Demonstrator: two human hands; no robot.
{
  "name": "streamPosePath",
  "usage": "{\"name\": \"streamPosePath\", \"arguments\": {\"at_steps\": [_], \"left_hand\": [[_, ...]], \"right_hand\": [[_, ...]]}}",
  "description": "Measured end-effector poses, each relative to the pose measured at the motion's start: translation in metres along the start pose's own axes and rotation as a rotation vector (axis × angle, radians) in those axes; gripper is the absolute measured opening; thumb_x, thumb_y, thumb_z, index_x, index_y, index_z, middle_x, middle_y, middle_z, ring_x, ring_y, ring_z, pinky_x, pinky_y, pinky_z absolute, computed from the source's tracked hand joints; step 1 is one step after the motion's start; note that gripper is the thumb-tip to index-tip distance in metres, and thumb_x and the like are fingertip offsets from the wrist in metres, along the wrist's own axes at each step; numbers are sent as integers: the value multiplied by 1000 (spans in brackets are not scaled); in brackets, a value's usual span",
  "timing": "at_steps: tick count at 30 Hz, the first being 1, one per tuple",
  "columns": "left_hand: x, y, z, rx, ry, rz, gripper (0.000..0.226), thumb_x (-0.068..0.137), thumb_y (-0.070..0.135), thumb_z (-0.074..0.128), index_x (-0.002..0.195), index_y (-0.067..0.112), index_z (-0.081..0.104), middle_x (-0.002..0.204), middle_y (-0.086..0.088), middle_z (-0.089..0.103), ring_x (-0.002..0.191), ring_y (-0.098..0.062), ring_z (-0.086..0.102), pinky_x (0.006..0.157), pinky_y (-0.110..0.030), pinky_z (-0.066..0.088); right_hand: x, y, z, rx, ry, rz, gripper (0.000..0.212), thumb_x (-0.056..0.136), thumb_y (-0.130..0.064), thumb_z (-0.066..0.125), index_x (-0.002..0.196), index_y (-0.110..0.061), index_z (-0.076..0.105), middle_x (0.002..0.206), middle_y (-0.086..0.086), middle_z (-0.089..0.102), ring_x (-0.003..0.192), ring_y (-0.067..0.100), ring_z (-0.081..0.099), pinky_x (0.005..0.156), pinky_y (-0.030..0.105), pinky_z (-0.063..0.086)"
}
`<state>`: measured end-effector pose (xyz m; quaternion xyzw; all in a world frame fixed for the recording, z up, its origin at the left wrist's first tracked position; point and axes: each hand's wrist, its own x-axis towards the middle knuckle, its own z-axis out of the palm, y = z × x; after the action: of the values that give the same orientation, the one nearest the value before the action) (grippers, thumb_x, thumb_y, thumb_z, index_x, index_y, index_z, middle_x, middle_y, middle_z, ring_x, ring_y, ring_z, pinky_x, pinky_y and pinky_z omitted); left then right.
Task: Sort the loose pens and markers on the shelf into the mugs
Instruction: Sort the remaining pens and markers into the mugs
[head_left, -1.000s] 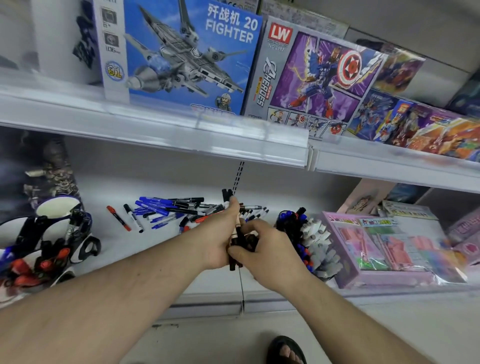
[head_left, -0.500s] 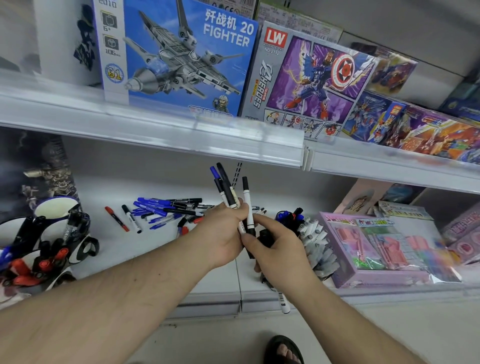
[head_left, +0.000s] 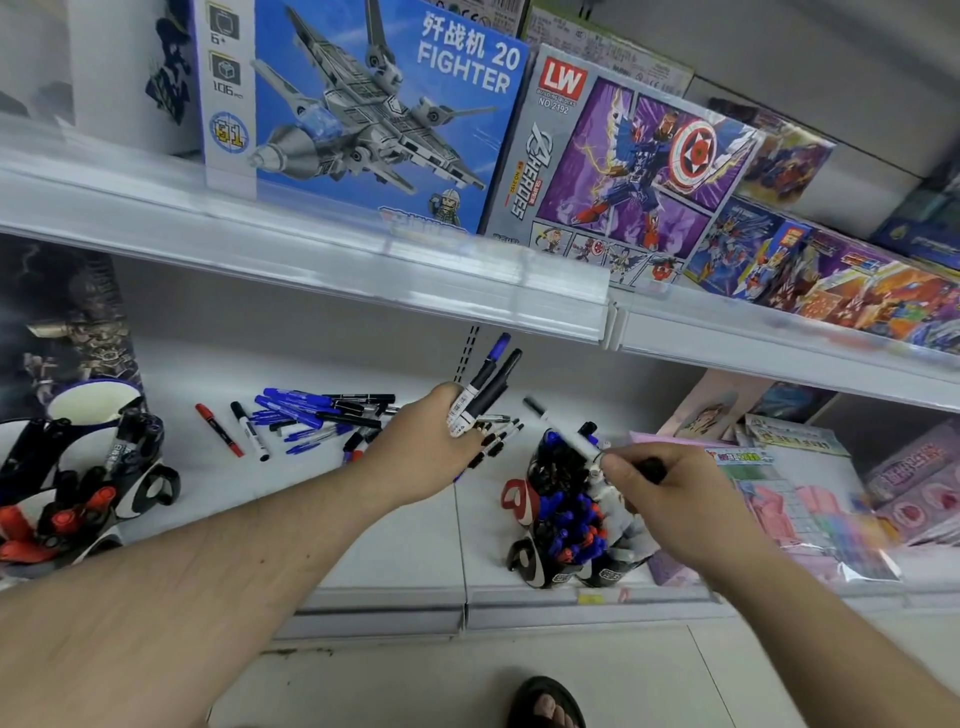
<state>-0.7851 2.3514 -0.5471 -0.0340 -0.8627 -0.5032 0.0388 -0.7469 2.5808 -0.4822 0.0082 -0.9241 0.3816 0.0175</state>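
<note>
L hand (head_left: 415, 457) grips markers (head_left: 485, 387) tips up-right; R hand (head_left: 670, 493) pinches marker (head_left: 563, 434) pointing up-left.

A: Lighting is judged even and bright, cool-toned; a soft sheen is seen on the upper shelf edge (head_left: 311, 249). Shadow is cast beneath it.

B: Motion blur is noted on the right hand (head_left: 670, 493) and the pink packs (head_left: 810, 509). Strong wide-angle bending is seen at the edges; corners are softened.
</note>
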Motion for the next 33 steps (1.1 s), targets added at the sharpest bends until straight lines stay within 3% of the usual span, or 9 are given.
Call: {"name": "streamPosePath", "arguments": {"at_steps": [4,6,10,14,19,23,25,29,33], "left_hand": [[-2,4,6,114,-51,46,18,93,27,59,110,23,56,83,3,62,69,-14,57,57,-27,41],[-4,8,10,139,-106,65,18,94,36,59,108,25,56,84,1,64,71,-16,58,60,-28,42],[-7,12,18,34,-253,81,40,90,56,58,118,28,58,103,8,66,95,-9,62,82,-29,51],[-10,15,18,-95,-319,87,39,94,43,59,129,26,54,114,10,65,106,-7,60,88,-23,48],[-12,18,25,-174,-392,9,38,86,38,71,119,29,54,74,18,59,58,2,52,54,-18,41],[-17,26,16,-580,-577,-254,11,90,13,67,96,16,58,61,5,50,52,-9,41,52,-26,31],[-19,31,8,-811,-651,-397,14,86,25,65,82,17,55,58,4,39,46,-7,31,47,-21,24],[-12,27,3,-989,-532,-548,35,88,54,54,73,22,52,56,7,35,44,-9,30,44,-19,31],[-8,18,6,-1202,-266,-686,24,98,33,57,82,15,56,67,-1,56,57,-14,53,50,-25,52]], "right_hand": [[5,-14,-9,-306,-363,-124,5,84,-37,75,83,-31,75,58,-17,63,49,0,51,49,15,38],[11,-22,-4,-291,-424,-148,13,78,-36,81,85,-26,75,60,-17,62,52,-3,52,51,12,37],[21,-29,9,-87,-322,-148,21,76,-35,82,85,-20,71,61,2,59,52,7,51,52,24,42],[25,-27,18,122,-124,-44,26,80,-32,80,83,-11,65,50,-5,58,45,12,52,43,23,39],[27,-32,26,187,-62,8,19,85,-28,76,84,-11,68,52,-1,63,39,9,50,41,22,40],[31,-33,25,268,-117,55,21,92,-24,69,81,-6,68,54,5,60,39,13,44,40,23,36],[30,-30,19,364,-150,102,21,95,-20,64,85,-2,66,54,7,57,39,14,37,40,23,31],[23,-14,2,517,-167,150,23,99,-15,55,86,2,62,58,11,53,40,11,33,39,22,26],[9,-1,-8,790,-7,272,25,98,-11,53,76,-5,62,64,13,59,43,13,42,40,22,35]]}}
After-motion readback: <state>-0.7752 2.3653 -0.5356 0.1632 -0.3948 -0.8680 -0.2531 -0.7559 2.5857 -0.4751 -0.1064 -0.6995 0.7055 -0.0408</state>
